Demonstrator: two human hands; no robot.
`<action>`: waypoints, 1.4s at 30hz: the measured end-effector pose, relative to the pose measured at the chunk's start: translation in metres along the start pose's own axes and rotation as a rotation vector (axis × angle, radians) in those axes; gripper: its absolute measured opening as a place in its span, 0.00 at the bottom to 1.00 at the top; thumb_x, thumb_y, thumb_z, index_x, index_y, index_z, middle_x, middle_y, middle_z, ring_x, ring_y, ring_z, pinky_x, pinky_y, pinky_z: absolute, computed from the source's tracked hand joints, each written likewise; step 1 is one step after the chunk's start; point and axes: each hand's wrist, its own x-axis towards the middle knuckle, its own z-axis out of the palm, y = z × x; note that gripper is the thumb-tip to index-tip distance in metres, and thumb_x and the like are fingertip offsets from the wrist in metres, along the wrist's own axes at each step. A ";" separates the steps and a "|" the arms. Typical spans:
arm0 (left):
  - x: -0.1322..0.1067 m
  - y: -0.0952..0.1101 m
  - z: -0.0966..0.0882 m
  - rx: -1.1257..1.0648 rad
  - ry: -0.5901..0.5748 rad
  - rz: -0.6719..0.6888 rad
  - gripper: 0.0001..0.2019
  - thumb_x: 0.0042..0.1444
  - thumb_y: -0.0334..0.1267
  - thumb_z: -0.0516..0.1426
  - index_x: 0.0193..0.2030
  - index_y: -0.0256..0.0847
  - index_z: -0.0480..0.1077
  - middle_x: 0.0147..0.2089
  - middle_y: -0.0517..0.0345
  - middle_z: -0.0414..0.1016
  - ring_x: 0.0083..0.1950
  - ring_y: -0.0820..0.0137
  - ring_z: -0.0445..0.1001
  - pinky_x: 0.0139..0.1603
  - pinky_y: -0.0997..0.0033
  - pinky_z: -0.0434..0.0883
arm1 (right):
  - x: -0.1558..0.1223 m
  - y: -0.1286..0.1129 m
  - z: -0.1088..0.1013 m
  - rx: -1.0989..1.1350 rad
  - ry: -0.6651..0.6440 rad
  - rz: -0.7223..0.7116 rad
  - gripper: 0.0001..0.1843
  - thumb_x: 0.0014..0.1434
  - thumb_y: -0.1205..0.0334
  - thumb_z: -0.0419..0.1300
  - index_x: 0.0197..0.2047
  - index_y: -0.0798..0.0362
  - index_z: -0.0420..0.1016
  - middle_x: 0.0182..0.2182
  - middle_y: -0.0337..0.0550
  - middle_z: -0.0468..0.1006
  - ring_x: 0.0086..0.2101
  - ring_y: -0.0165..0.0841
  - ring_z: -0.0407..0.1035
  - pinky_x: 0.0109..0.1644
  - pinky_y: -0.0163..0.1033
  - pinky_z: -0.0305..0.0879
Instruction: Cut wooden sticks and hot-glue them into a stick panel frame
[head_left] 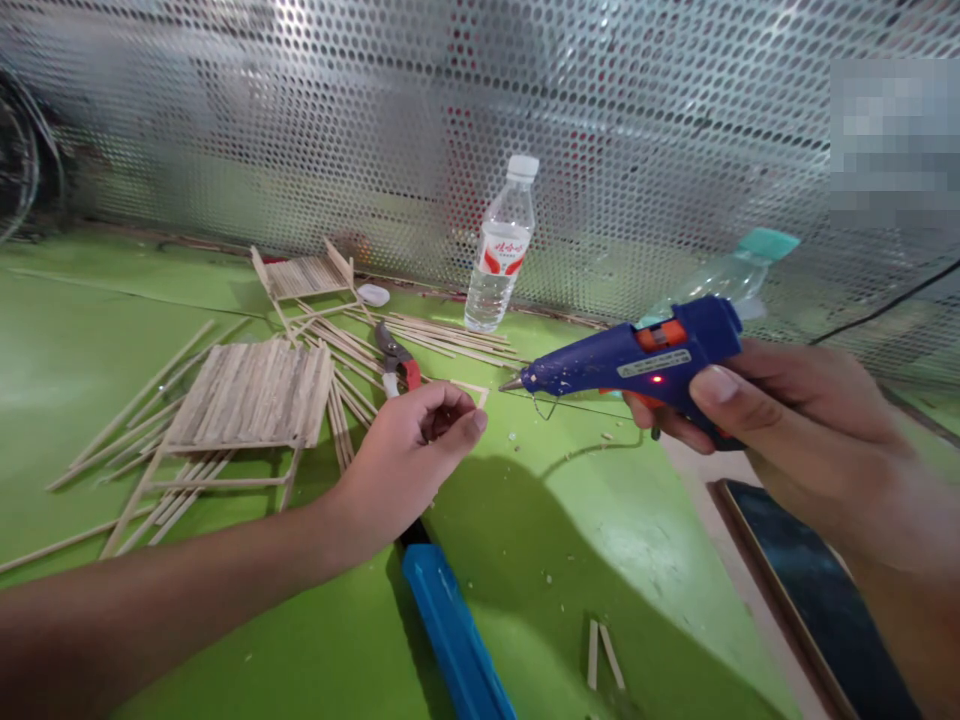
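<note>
Before perforated metal sheeting (360,120), above the green table (337,630), our left grip (405,460) pinches a wooden stick (484,396); our right grip (802,410) clasps a glue gun (600,366).

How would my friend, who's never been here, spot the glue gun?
Find the green table; over its right part, the right hand holds the glue gun. It's dark blue with a metal tip. A glowing red light sets it apart from the lighter blue handle lower down.

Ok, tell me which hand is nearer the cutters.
Left. The left hand, pinching a thin stick, is just on the near side of the cutters; the right hand, holding the glue gun, is well off to their right.
</note>
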 end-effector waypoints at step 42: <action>0.000 0.002 -0.001 0.047 -0.018 0.032 0.10 0.59 0.45 0.60 0.34 0.40 0.72 0.27 0.62 0.68 0.25 0.76 0.62 0.23 0.76 0.56 | -0.005 -0.015 0.013 -0.056 0.022 0.033 0.13 0.62 0.49 0.61 0.29 0.46 0.76 0.18 0.36 0.59 0.19 0.28 0.48 0.19 0.37 0.37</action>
